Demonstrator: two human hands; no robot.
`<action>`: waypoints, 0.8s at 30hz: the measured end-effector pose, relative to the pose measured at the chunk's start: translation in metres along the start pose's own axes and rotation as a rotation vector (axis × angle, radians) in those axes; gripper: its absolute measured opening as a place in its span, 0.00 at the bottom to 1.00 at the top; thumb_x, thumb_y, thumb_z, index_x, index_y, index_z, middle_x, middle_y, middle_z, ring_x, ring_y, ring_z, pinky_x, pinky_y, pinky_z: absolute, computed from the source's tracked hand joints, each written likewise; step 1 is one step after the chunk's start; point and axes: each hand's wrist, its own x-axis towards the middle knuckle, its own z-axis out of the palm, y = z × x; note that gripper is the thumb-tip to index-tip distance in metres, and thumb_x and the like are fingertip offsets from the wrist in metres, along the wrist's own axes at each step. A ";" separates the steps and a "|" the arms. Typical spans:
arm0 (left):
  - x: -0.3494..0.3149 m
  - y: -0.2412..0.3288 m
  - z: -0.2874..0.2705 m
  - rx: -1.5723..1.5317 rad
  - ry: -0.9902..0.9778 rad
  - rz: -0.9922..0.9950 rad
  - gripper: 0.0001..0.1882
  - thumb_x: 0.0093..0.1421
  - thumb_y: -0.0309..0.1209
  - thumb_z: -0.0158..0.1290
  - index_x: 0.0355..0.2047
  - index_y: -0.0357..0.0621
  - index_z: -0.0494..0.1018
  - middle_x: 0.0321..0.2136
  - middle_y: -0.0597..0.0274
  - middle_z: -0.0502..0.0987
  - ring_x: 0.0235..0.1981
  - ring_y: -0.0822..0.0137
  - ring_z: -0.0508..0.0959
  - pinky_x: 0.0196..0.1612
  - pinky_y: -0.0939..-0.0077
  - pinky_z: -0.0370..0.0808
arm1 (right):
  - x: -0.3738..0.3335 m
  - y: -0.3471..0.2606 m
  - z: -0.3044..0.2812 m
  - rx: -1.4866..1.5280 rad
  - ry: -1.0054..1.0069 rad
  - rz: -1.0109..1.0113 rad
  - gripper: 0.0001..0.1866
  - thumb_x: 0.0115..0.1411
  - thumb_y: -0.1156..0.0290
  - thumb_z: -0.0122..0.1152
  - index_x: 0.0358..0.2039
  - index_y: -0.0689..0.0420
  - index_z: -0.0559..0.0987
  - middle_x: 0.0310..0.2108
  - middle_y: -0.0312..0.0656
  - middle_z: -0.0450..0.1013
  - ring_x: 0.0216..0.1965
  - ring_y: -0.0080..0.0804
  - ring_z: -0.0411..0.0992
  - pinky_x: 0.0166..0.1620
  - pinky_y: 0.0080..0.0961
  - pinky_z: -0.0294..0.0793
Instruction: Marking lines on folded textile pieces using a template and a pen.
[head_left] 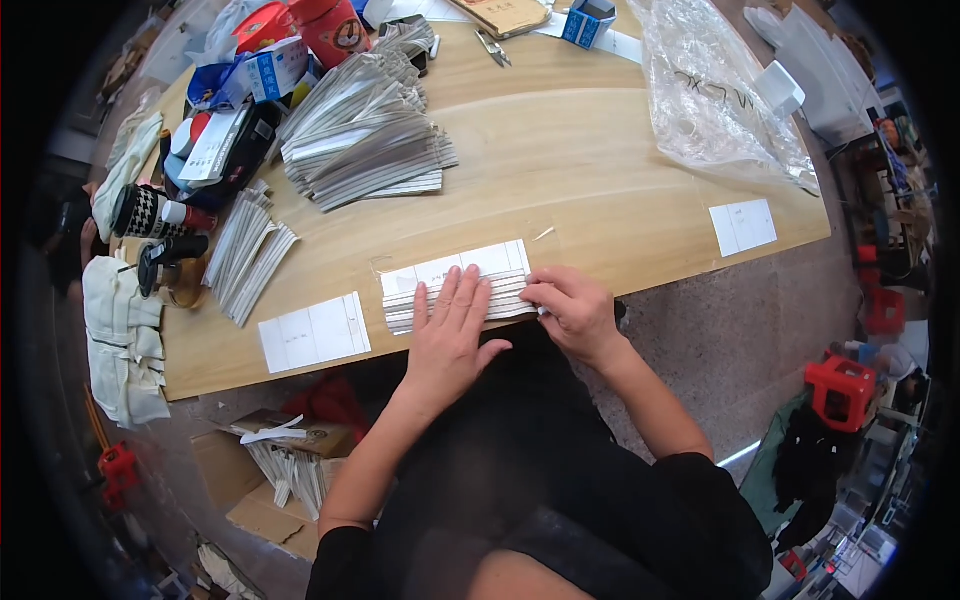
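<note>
Since the strips (505, 300) lie by the near edge of the counter (560, 150), uneven pressure from the spread left hand (447, 345) could spill those the right hand (582, 318) pinches.

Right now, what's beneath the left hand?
Pale strips lie partly under the left hand; a white sheet shows beyond. Whatever the hand covers can't be seen.

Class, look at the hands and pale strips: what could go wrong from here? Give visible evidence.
The pale strips lie near the front edge of the table, so a nudge might drop one. The left hand lies flat across them; if it slid, the row could skew on the white sheet. The right hand is at their right ends, where a push might leave them uneven.
</note>
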 end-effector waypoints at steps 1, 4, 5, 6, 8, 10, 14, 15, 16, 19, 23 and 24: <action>-0.008 -0.004 0.000 0.044 0.004 -0.036 0.45 0.53 0.52 0.62 0.66 0.41 0.63 0.69 0.52 0.61 0.71 0.50 0.59 0.70 0.39 0.47 | -0.002 0.001 -0.002 -0.019 -0.007 0.017 0.16 0.43 0.86 0.62 0.33 0.55 0.82 0.35 0.41 0.78 0.34 0.42 0.79 0.36 0.33 0.79; -0.027 -0.018 -0.006 0.122 -0.014 -0.121 0.47 0.54 0.56 0.60 0.68 0.42 0.61 0.70 0.51 0.58 0.73 0.49 0.54 0.69 0.35 0.44 | -0.005 0.009 0.000 -0.069 -0.048 0.006 0.14 0.44 0.84 0.64 0.33 0.55 0.83 0.34 0.41 0.78 0.34 0.41 0.78 0.35 0.33 0.78; -0.030 -0.022 -0.006 0.134 -0.007 -0.146 0.48 0.54 0.57 0.59 0.68 0.43 0.61 0.70 0.51 0.58 0.73 0.49 0.53 0.69 0.33 0.44 | -0.004 0.009 -0.001 -0.071 -0.047 0.011 0.14 0.44 0.84 0.64 0.33 0.55 0.83 0.34 0.41 0.78 0.34 0.41 0.78 0.35 0.33 0.78; -0.031 -0.027 -0.008 0.146 0.000 -0.171 0.48 0.54 0.58 0.58 0.68 0.43 0.60 0.70 0.51 0.57 0.73 0.48 0.53 0.68 0.31 0.44 | -0.003 0.009 0.001 -0.068 -0.038 0.003 0.14 0.45 0.83 0.64 0.33 0.54 0.83 0.34 0.41 0.78 0.33 0.40 0.78 0.35 0.33 0.77; -0.030 -0.031 -0.009 0.154 0.003 -0.178 0.48 0.55 0.59 0.57 0.68 0.41 0.60 0.71 0.50 0.57 0.73 0.46 0.52 0.67 0.28 0.43 | -0.001 0.008 0.001 -0.069 -0.027 -0.001 0.13 0.45 0.82 0.65 0.34 0.54 0.83 0.34 0.41 0.78 0.33 0.40 0.77 0.35 0.33 0.77; -0.028 -0.029 -0.013 0.173 0.037 -0.215 0.49 0.56 0.59 0.56 0.68 0.39 0.59 0.71 0.48 0.56 0.73 0.45 0.52 0.68 0.31 0.44 | 0.000 0.006 0.002 -0.053 -0.007 0.003 0.13 0.46 0.81 0.64 0.34 0.54 0.83 0.34 0.41 0.78 0.33 0.40 0.77 0.35 0.33 0.77; -0.011 -0.002 -0.011 0.044 0.072 -0.063 0.45 0.58 0.54 0.58 0.67 0.37 0.61 0.69 0.45 0.58 0.71 0.43 0.56 0.70 0.42 0.49 | 0.002 0.002 0.002 -0.065 -0.007 0.007 0.13 0.46 0.81 0.64 0.34 0.54 0.83 0.34 0.41 0.78 0.33 0.40 0.77 0.35 0.33 0.77; -0.006 0.005 -0.008 -0.006 0.063 -0.014 0.43 0.58 0.52 0.59 0.66 0.36 0.62 0.68 0.45 0.60 0.71 0.44 0.57 0.69 0.43 0.52 | 0.001 0.002 0.002 -0.069 -0.006 0.014 0.13 0.46 0.81 0.65 0.34 0.53 0.82 0.34 0.41 0.77 0.33 0.41 0.77 0.35 0.33 0.77; -0.002 0.011 -0.004 -0.055 0.055 0.035 0.42 0.57 0.50 0.60 0.65 0.36 0.63 0.68 0.45 0.61 0.70 0.44 0.59 0.69 0.45 0.54 | 0.000 0.002 0.003 -0.074 -0.005 0.022 0.12 0.46 0.80 0.65 0.34 0.53 0.82 0.34 0.41 0.77 0.33 0.41 0.77 0.35 0.33 0.77; 0.007 0.022 0.004 -0.110 0.048 0.074 0.41 0.55 0.46 0.63 0.63 0.35 0.65 0.66 0.44 0.63 0.69 0.46 0.61 0.68 0.49 0.59 | -0.001 0.003 0.005 -0.048 0.021 0.036 0.12 0.46 0.80 0.65 0.33 0.53 0.82 0.34 0.41 0.77 0.33 0.41 0.77 0.34 0.34 0.77; 0.006 0.022 0.010 -0.115 0.038 0.068 0.41 0.53 0.43 0.65 0.63 0.34 0.65 0.65 0.45 0.64 0.68 0.47 0.62 0.67 0.49 0.59 | -0.003 0.006 0.006 -0.051 0.012 0.036 0.12 0.47 0.79 0.66 0.34 0.53 0.82 0.34 0.41 0.76 0.32 0.41 0.77 0.34 0.34 0.77; 0.006 0.021 0.010 -0.115 0.038 0.068 0.41 0.53 0.43 0.65 0.63 0.34 0.65 0.65 0.45 0.64 0.68 0.47 0.62 0.67 0.49 0.59 | -0.002 0.005 0.005 -0.045 0.009 0.041 0.12 0.47 0.79 0.66 0.34 0.53 0.82 0.34 0.41 0.76 0.32 0.41 0.77 0.33 0.34 0.77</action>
